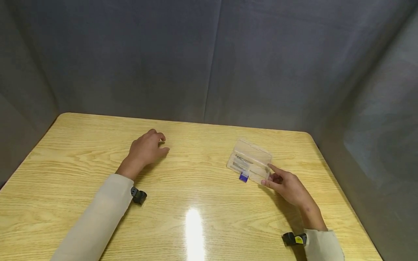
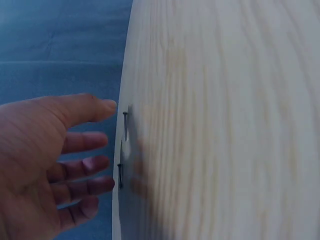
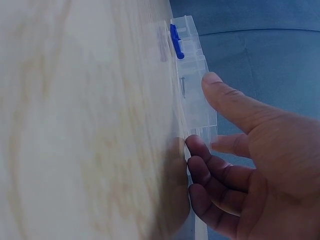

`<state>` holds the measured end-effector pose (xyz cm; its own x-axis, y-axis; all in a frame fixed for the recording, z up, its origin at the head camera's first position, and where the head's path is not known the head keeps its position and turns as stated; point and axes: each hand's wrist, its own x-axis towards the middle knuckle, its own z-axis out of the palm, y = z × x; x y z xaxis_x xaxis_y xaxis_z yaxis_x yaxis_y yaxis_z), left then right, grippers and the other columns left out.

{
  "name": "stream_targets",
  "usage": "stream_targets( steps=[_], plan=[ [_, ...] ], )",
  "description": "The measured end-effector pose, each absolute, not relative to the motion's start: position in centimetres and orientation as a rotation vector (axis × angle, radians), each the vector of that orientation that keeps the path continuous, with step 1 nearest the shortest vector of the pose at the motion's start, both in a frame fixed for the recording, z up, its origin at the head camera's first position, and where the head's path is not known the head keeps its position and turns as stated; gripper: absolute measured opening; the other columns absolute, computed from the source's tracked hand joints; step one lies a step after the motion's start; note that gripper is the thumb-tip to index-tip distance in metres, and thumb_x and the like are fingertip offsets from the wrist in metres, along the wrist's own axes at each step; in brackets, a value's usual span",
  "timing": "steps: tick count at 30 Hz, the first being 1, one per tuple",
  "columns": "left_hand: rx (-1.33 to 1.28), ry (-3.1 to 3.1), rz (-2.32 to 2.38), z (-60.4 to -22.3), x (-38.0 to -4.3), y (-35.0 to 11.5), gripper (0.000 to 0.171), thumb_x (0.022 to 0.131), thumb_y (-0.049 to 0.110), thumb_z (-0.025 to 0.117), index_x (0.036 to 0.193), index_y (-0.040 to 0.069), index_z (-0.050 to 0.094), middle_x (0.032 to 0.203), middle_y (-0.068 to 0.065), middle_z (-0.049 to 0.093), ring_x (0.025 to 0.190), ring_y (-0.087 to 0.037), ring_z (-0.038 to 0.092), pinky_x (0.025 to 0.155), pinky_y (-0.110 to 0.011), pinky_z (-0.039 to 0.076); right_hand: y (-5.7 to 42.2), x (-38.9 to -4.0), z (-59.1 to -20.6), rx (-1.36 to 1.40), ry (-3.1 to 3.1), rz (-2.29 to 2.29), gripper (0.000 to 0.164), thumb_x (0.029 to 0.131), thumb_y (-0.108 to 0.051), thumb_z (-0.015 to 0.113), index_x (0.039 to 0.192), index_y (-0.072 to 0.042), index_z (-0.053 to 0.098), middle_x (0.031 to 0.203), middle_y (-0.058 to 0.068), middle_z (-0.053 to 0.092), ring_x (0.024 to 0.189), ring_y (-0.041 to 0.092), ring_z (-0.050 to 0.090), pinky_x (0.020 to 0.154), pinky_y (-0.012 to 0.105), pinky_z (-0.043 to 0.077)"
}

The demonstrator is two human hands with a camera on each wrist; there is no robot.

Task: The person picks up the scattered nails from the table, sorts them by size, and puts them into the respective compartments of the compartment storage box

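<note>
On the right half of the table lies a clear plastic compartment box [image 1: 258,173], its transparent lid [image 1: 253,150] swung back. A blue latch [image 1: 244,177] sticks out at its front edge. Thin metal nails [image 1: 240,165] show inside. My right hand [image 1: 290,186] holds the box's right end, thumb at the near side and index finger at the far side; its other fingers curl by the tabletop in the right wrist view. My left hand [image 1: 147,148] hovers over the far left, fingers loosely bent and holding nothing. Beside its fingertips, two nails [image 2: 125,126] lie apart on the wood.
The light wooden table [image 1: 196,174] has rounded far corners. Grey curtains [image 1: 130,61] hang behind it and along both sides. A bright light reflection marks the tabletop at the front middle. Each wrist carries a small black camera [image 1: 139,196].
</note>
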<state>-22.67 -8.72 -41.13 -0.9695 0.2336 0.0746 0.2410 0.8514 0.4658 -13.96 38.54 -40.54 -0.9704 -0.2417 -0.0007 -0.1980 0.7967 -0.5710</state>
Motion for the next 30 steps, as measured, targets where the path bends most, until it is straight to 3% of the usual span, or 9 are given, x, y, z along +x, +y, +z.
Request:
stream_targets(
  steps=[5,11,15,20,23,30],
  plan=[
    [-0.323,-3.054,-0.716,-41.3,-22.7,-9.2,0.049,0.094,0.035,0.073,0.126,-0.002,0.065,0.116,-0.019,0.059,0.09,-0.034,0.061,0.078,-0.055,0.051,38.5,-13.8,-40.6,-0.364,2.92,-0.911,0.072,0.097,-0.028,0.074,0.15,0.01,0.043,0.093,0.004,0.063,0.08,0.019,0.055,0.067,0.028,0.047],
    [-0.365,-3.035,-0.708,-41.5,-22.8,-9.3,0.033,0.097,0.024,0.072,0.117,-0.002,0.071,0.114,-0.02,0.063,0.09,-0.034,0.064,0.077,-0.054,0.052,38.4,-13.8,-40.3,-0.352,2.923,-0.916,0.072,0.097,-0.028,0.074,0.15,0.01,0.043,0.093,0.004,0.064,0.08,0.018,0.055,0.067,0.028,0.047],
    [-0.369,-3.022,-0.725,-41.5,-22.9,-9.3,0.012,0.098,0.016,0.068,0.098,0.006,0.074,0.101,-0.013,0.067,0.08,-0.029,0.063,0.068,-0.048,0.051,38.4,-13.7,-40.3,-0.344,2.913,-0.92,0.073,0.097,-0.028,0.074,0.15,0.01,0.042,0.094,0.004,0.063,0.08,0.018,0.054,0.066,0.028,0.046],
    [-0.382,-3.017,-0.72,-41.5,-23.0,-9.2,0.019,0.099,0.009,0.062,0.082,0.013,0.069,0.085,-0.005,0.064,0.068,-0.022,0.056,0.059,-0.04,0.045,38.3,-13.7,-40.2,-0.363,2.91,-0.932,0.072,0.097,-0.028,0.074,0.15,0.01,0.043,0.094,0.004,0.062,0.079,0.019,0.053,0.064,0.027,0.045],
    [-0.413,-3.025,-0.709,-41.4,-22.9,-9.4,0.018,0.1,0.008,0.061,0.084,0.012,0.069,0.087,-0.006,0.065,0.071,-0.023,0.057,0.061,-0.041,0.046,38.3,-13.8,-40.2,-0.365,2.915,-0.923,0.072,0.097,-0.027,0.074,0.15,0.01,0.042,0.094,0.004,0.063,0.079,0.019,0.053,0.065,0.028,0.045],
    [-0.483,-3.042,-0.646,-41.1,-22.4,-10.5,0.014,0.099,0.005,0.062,0.105,0.004,0.075,0.112,-0.017,0.069,0.097,-0.034,0.066,0.077,-0.051,0.053,38.4,-13.9,-40.4,-0.349,2.914,-0.91,0.072,0.097,-0.026,0.074,0.15,0.009,0.042,0.094,0.004,0.063,0.08,0.021,0.055,0.068,0.029,0.047]
  ],
)
